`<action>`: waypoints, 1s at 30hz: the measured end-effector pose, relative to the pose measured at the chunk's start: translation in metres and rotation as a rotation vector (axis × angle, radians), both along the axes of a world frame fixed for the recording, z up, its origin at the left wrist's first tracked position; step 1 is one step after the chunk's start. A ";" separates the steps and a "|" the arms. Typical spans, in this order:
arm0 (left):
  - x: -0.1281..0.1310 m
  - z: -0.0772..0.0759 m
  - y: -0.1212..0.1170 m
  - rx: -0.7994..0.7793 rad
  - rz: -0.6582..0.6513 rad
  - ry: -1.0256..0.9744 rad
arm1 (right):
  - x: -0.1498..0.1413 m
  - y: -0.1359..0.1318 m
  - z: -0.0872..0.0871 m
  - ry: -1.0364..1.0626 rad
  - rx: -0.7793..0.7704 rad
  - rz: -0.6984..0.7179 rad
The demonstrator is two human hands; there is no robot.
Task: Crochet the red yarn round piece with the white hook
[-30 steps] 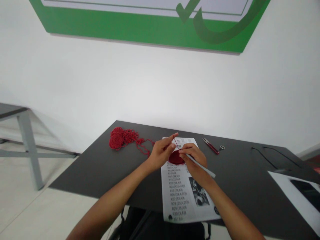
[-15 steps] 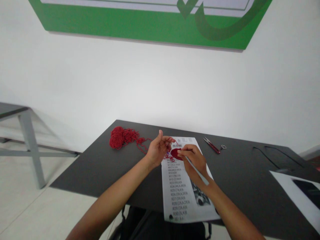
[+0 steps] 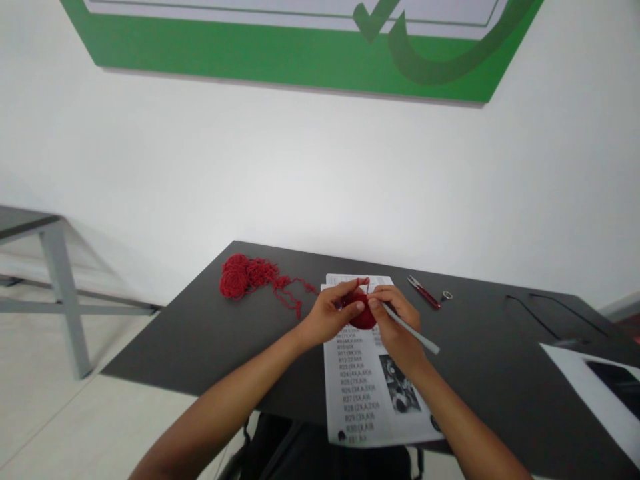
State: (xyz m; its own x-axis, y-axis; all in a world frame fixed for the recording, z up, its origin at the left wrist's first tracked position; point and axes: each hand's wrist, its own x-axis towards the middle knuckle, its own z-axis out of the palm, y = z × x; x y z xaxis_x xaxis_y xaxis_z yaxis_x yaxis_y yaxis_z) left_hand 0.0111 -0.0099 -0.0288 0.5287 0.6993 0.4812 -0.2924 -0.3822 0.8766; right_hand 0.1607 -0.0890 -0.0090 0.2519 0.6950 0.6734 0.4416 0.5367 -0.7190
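A small rounded piece of red crochet (image 3: 363, 319) is held above a printed pattern sheet (image 3: 350, 400). My left hand (image 3: 330, 311) pinches its left edge, thumb in front, with red yarn looped over the raised index finger. My right hand (image 3: 399, 319) closes around a crochet hook (image 3: 415, 331) with a pale grey handle pointing down to the right; its tip is hidden at the top edge of the crochet. A short strand rises from there to my left index finger. Loose yarn trails left to a red yarn ball (image 3: 235, 277) on the table.
Red-handled thread snips (image 3: 424, 291) with a ring lie right of the sheet on the dark table (image 3: 210, 340). Farther right are a pair of glasses (image 3: 555, 333) and a white sheet with a dark device (image 3: 615, 380). A wall stands behind the table.
My left hand has turned and moved right to grip the crochet, which earlier only my right hand held. The hook has shifted slightly right, and the trailing yarn has moved.
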 end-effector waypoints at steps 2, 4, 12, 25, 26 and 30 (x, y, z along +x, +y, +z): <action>0.000 0.001 -0.001 0.005 0.015 -0.033 | -0.001 0.001 -0.002 -0.011 -0.007 -0.022; 0.000 0.003 -0.003 0.025 0.000 -0.059 | -0.001 0.001 -0.006 -0.047 0.008 -0.074; 0.001 0.011 -0.010 -0.423 -0.269 -0.244 | -0.001 0.003 -0.012 -0.164 0.072 -0.148; 0.013 0.005 -0.026 -0.159 0.227 -0.124 | -0.008 0.001 -0.021 -0.370 0.213 -0.285; 0.014 0.005 -0.027 -0.208 0.203 -0.147 | -0.008 0.001 -0.021 -0.383 0.225 -0.293; 0.016 0.003 -0.022 -0.493 0.032 -0.230 | -0.005 0.001 -0.020 -0.358 0.259 -0.242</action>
